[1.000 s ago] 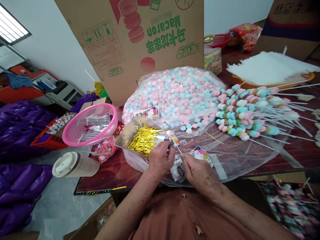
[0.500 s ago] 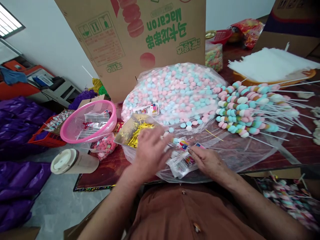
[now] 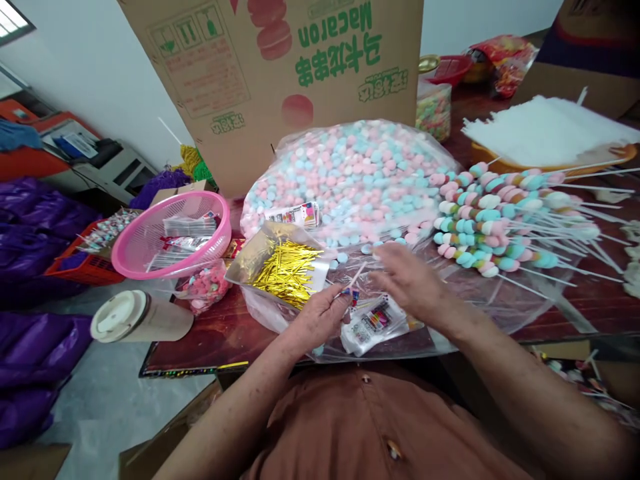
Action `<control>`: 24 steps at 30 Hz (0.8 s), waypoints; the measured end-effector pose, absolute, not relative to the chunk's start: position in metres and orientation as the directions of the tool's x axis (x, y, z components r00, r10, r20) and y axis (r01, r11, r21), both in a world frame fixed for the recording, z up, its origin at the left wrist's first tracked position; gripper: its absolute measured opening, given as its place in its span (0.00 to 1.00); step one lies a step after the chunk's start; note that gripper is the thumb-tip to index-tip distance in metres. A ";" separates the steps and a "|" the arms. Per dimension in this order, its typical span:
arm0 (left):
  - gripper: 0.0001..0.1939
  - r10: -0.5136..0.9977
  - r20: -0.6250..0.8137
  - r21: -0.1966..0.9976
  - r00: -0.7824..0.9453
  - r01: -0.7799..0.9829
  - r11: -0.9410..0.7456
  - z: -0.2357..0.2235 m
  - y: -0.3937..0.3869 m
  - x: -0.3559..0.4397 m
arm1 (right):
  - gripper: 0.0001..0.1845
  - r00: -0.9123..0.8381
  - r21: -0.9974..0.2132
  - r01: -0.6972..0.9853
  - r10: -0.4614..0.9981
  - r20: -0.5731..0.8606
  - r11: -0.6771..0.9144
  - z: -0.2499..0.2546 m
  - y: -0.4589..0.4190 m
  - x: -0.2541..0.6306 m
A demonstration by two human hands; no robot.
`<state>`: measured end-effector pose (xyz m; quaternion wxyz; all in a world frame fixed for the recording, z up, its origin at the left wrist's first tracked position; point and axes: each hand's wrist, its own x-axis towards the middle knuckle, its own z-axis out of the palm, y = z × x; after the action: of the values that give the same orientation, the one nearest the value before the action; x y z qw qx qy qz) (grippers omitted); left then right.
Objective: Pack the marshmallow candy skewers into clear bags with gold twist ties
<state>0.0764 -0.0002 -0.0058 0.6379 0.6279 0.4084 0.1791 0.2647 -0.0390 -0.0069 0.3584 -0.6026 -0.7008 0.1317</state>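
Beside the gold ties (image 3: 287, 275), I saw the left hand (image 3: 321, 315) pinching a white stick (image 3: 357, 275). The right hand (image 3: 414, 283), blurred, hung loosely spread near printed packets (image 3: 373, 325).

The plain reddish-brown shirt (image 3: 320, 420) has a glossy button (image 3: 394, 450) low on its front. Above that button sits a pale button (image 3: 366, 379), smaller to the eye, with a straight front seam (image 3: 379, 413) running between. Left hand (image 3: 323, 313) and right hand (image 3: 413, 283) are bare.

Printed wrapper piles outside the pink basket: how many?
2 visible: a smaller pile at the front of the clear candy bag, a larger pile just right of the left hand. More may be hidden.
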 end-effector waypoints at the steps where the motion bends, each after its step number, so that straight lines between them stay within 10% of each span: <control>1: 0.15 0.752 -0.325 0.942 0.574 0.270 0.201 -0.007 -0.001 0.076 | 0.17 0.102 -0.725 0.666 0.942 0.320 0.174 -0.009 -0.039 0.262; 7: 0.20 0.782 -0.380 0.923 0.493 0.155 0.351 -0.011 -0.007 0.076 | 0.14 -0.173 -0.992 0.102 0.981 -0.090 -0.073 -0.030 -0.048 0.219; 14: 0.17 0.600 -0.459 0.863 0.655 0.167 0.477 -0.002 -0.010 0.060 | 0.09 -0.015 -0.924 0.379 0.999 0.049 0.051 -0.019 -0.050 0.210; 20: 0.15 0.587 -0.329 0.944 0.740 0.275 0.183 0.001 0.000 0.054 | 0.12 -0.049 -0.889 -0.246 0.921 -0.387 -0.387 -0.013 -0.040 0.203; 24: 0.15 0.583 -0.399 0.915 0.707 0.353 0.198 -0.003 0.002 0.054 | 0.08 0.276 -0.995 -0.092 0.959 -0.058 -0.034 -0.006 -0.036 0.215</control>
<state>0.0537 0.0025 -0.0028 0.6783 0.6274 0.3729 0.0851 0.2152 -0.0360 -0.0060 0.5746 -0.5546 -0.3909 0.4576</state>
